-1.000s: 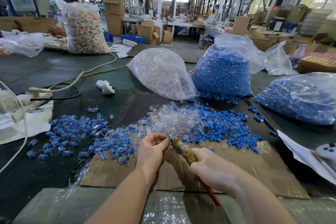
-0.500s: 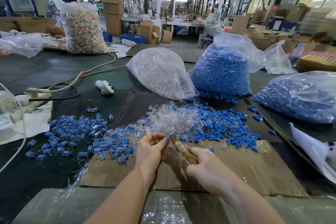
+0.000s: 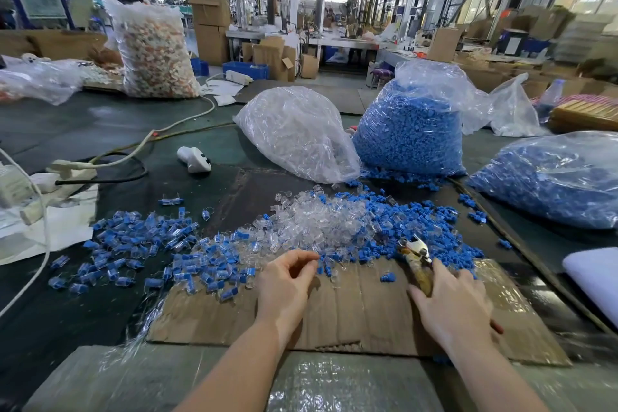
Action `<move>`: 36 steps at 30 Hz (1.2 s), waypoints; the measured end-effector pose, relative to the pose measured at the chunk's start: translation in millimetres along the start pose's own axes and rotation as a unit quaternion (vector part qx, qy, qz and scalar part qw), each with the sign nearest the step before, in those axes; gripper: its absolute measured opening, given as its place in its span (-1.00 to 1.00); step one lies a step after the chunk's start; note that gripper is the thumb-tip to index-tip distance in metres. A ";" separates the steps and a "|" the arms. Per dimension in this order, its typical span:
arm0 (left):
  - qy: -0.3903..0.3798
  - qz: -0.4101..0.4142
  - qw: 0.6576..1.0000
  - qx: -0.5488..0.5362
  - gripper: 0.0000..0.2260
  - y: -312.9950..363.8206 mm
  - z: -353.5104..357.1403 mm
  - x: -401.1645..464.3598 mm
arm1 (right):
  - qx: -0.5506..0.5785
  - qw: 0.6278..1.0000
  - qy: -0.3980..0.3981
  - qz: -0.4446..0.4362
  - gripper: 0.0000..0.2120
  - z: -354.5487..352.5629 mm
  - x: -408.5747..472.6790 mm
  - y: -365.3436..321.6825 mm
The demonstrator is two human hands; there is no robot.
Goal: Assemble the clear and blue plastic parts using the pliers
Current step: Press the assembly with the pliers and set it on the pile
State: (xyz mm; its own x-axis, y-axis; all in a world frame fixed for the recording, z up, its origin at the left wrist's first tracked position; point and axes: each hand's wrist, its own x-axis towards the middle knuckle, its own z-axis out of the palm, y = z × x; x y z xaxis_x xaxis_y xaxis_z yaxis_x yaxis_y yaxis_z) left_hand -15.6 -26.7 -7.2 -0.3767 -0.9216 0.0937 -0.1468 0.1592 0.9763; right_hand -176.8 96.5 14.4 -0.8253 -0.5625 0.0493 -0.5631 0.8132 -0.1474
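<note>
My right hand point(image 3: 451, 308) grips the pliers point(image 3: 422, 273) by their yellowish handle. The metal jaws point(image 3: 415, 246) point away from me into the loose blue parts point(image 3: 421, 227). My left hand point(image 3: 287, 281) has its thumb and fingers curled together at the near edge of the clear parts pile point(image 3: 317, 224). Whether a clear piece sits between the fingertips I cannot tell. Several joined clear-and-blue pieces point(image 3: 143, 244) lie scattered to the left. Both hands hover over a cardboard sheet point(image 3: 361, 311).
Behind the piles stand a bag of clear parts point(image 3: 301, 137) and two bags of blue parts point(image 3: 408, 137) point(image 3: 551, 177). A white controller point(image 3: 194, 159), a power strip with cables point(image 3: 70, 167) and paper lie to the left. A person works behind a big bag point(image 3: 157, 53).
The hands have parted: the right hand swung the pliers right and away into the blue parts. The left hand left the pliers' jaws and went to the clear pile's edge.
</note>
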 end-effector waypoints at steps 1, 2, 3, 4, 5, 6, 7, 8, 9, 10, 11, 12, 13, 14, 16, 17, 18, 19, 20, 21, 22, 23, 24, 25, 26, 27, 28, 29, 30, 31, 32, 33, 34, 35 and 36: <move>-0.001 0.003 1.000 0.009 -0.82 -0.3 0.4 -0.3 | -0.018 1.000 0.006 0.001 -0.43 1.5 1.1 2.4; -0.002 0.006 1.000 0.014 -0.83 -0.7 0.7 -0.6 | -0.032 0.999 0.012 -0.001 -0.40 2.6 2.2 4.1; -0.003 0.008 1.000 0.016 -0.84 -0.8 0.9 -1.0 | -0.044 0.999 0.014 -0.004 -0.38 2.9 2.5 4.7; -0.003 0.011 1.000 0.014 -0.85 -0.6 0.8 -1.8 | -0.056 0.998 0.013 -0.006 -0.37 2.5 1.9 4.7; 0.000 0.013 1.000 0.009 -0.86 0.0 0.1 -2.6 | -0.068 0.998 0.012 -0.007 -0.36 1.9 0.4 3.6; 0.008 0.016 1.000 0.004 -0.86 1.2 -1.4 -3.2 | -0.081 0.997 0.016 -0.009 -0.35 1.2 -1.5 1.6; 0.021 0.022 1.000 0.005 -0.85 3.0 -3.8 -3.4 | -0.090 0.995 0.028 -0.012 -0.35 0.1 -4.0 -1.0; 0.036 0.031 0.999 0.017 -0.84 5.1 -6.9 -2.9 | -0.093 0.994 0.051 -0.019 -0.37 -0.5 -6.4 -3.9; 0.053 0.046 0.997 0.041 -0.85 7.2 -11.0 -2.0 | -0.080 0.993 0.080 -0.034 -0.41 -0.8 -8.9 -6.7; 0.072 0.066 0.992 0.076 -0.88 8.9 -15.9 0.2 | -0.042 0.991 0.110 -0.059 -0.46 -0.3 -10.6 -9.6; 0.092 0.088 0.985 0.119 -0.92 10.3 -22.0 3.1 | 0.007 0.987 0.134 -0.089 -0.53 1.1 -11.5 -12.4; 0.113 0.108 0.974 0.162 -0.94 11.0 -28.9 6.7 | 0.055 0.980 0.150 -0.118 -0.59 3.6 -11.8 -14.8; 0.132 0.122 0.963 0.199 -0.93 10.7 -36.3 11.0 | 0.086 0.974 0.153 -0.142 -0.64 5.7 -12.0 -17.7; 0.145 0.130 0.953 0.231 -0.91 9.3 -44.1 15.4 | 0.090 0.973 0.145 -0.157 -0.68 7.4 -12.5 -20.5; 0.162 0.133 0.935 0.286 -0.87 5.4 -58.5 22.8 | 0.074 0.974 0.126 -0.174 -0.71 11.1 -12.6 -25.3; 0.168 0.131 0.928 0.306 -0.86 3.0 -64.7 25.7 | 0.071 0.974 0.124 -0.175 -0.73 13.2 -12.6 -26.3; 0.172 0.127 0.922 0.321 -0.86 0.2 -70.0 28.3 | 0.066 0.975 0.123 -0.171 -0.74 14.8 -12.4 -27.4; 0.174 0.121 0.918 0.336 -0.86 -2.8 -74.5 30.8 | 0.060 0.976 0.126 -0.166 -0.75 16.2 -12.4 -28.0; 0.173 0.111 0.913 0.352 -0.86 -5.4 -78.2 33.1 | 0.050 0.977 0.130 -0.161 -0.74 17.2 -12.4 -28.3; 0.169 0.099 0.909 0.368 -0.86 -7.9 -81.4 35.1 | 0.036 0.978 0.129 -0.157 -0.73 18.1 -12.3 -28.7; 0.164 0.088 0.905 0.383 -0.85 -9.8 -83.7 36.5 | 0.019 0.980 0.123 -0.154 -0.71 19.2 -12.5 -29.2; 0.159 0.080 0.901 0.397 -0.84 -11.1 -85.1 37.4 | 0.004 0.981 0.117 -0.151 -0.68 20.0 -12.5 -29.6; 0.158 0.074 0.896 0.409 -0.83 -11.8 -85.6 37.5 | -0.007 0.982 0.113 -0.150 -0.66 20.6 -12.8 -30.0; 0.161 0.074 0.890 0.420 -0.83 -11.6 -84.8 37.2 | -0.013 0.983 0.109 -0.148 -0.65 20.7 -12.7 -30.2; 0.166 0.079 0.885 0.428 -0.83 -10.9 -83.0 36.4 | -0.018 0.983 0.106 -0.146 -0.65 20.8 -12.8 -30.2; 0.170 0.093 0.882 0.429 -0.83 -9.5 -80.0 35.4 | -0.021 0.984 0.104 -0.145 -0.65 20.8 -12.9 -30.5; 0.168 0.112 0.883 0.423 -0.83 -8.0 -75.8 33.8 | -0.022 0.984 0.104 -0.144 -0.66 21.0 -12.7 -31.1; 0.160 0.133 0.887 0.412 -0.84 -6.5 -70.8 32.1 | -0.021 0.984 0.103 -0.141 -0.68 21.3 -12.4 -31.6; 0.146 0.151 0.893 0.398 -0.84 -4.9 -65.0 29.8 | -0.019 0.985 0.102 -0.140 -0.69 21.4 -12.2 -32.0; 0.127 0.167 0.900 0.381 -0.85 -3.6 -58.3 27.1 | -0.015 0.985 0.101 -0.141 -0.70 21.6 -11.8 -32.5; 0.107 0.180 0.908 0.362 -0.85 -2.6 -50.9 24.1 | -0.011 0.985 0.099 -0.143 -0.70 22.1 -11.4 -33.1; 0.084 0.192 0.916 0.341 -0.85 -2.0 -43.4 20.8 | -0.006 0.984 0.097 -0.146 -0.71 22.6 -11.2 -34.0; 0.058 0.202 0.923 0.322 -0.86 -1.4 -35.5 17.5 | -0.002 0.984 0.096 -0.151 -0.72 23.2 -11.2 -35.6; 0.030 0.211 0.928 0.307 -0.86 -1.1 -27.6 14.2 | 0.004 0.983 0.095 -0.156 -0.73 24.1 -11.5 -38.1; 0.001 0.218 0.930 0.297 -0.85 -0.8 -19.8 11.0 | 0.012 0.982 0.095 -0.160 -0.74 25.1 -12.3 -41.2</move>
State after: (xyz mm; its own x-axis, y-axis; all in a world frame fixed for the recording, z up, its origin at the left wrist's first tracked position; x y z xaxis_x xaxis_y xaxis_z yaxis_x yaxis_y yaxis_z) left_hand -1.5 -44.0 -3.1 -0.5167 -0.7242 0.4566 -0.4595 0.6846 0.5659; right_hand -142.4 66.2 -5.0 -0.5999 -0.7494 0.2801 -0.7963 0.5933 -0.1180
